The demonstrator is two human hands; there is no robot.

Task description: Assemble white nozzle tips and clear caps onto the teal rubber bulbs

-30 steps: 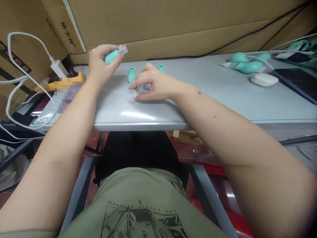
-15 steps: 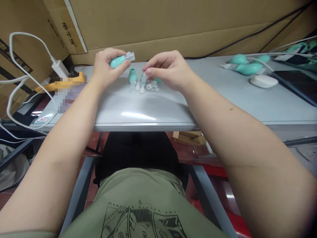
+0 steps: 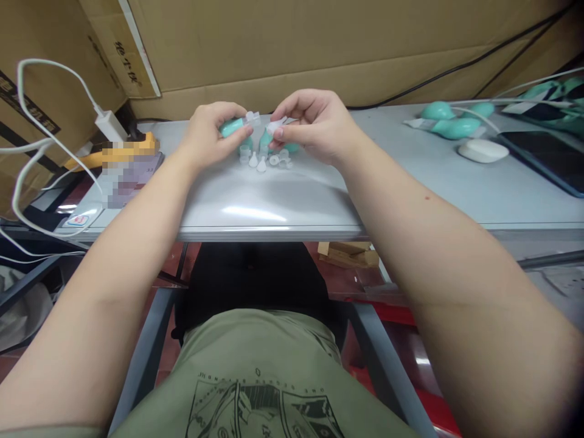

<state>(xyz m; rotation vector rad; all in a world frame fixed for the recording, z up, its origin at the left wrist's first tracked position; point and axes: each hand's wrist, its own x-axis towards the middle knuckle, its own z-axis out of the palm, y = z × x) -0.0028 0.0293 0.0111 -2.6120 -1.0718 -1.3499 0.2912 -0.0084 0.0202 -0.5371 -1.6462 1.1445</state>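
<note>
My left hand (image 3: 216,131) is closed around a teal squeeze bulb (image 3: 232,126) with a clear plastic connector (image 3: 252,119) on its end, pointing right. Facing it, my right hand (image 3: 310,125) pinches a small translucent nozzle tip (image 3: 276,125) between thumb and fingers. A gap separates the two parts. Beneath the hands stand other teal bulbs (image 3: 265,143), partly hidden by my fingers. In front of them lie two small white cone tips (image 3: 261,164), clear caps (image 3: 244,156) and several little round translucent pieces (image 3: 283,157).
On the grey table (image 3: 255,201), a white oval case (image 3: 482,150), a dark phone or tablet (image 3: 547,159) and several teal bulbs (image 3: 456,126) lie at right. A yellow object (image 3: 137,146) and white charger (image 3: 111,129) sit left. Cardboard (image 3: 319,48) stands behind.
My right hand has lifted a translucent nozzle tip from among the small parts. My left hand has moved right and slightly down with the bulb, bringing the two closer.
</note>
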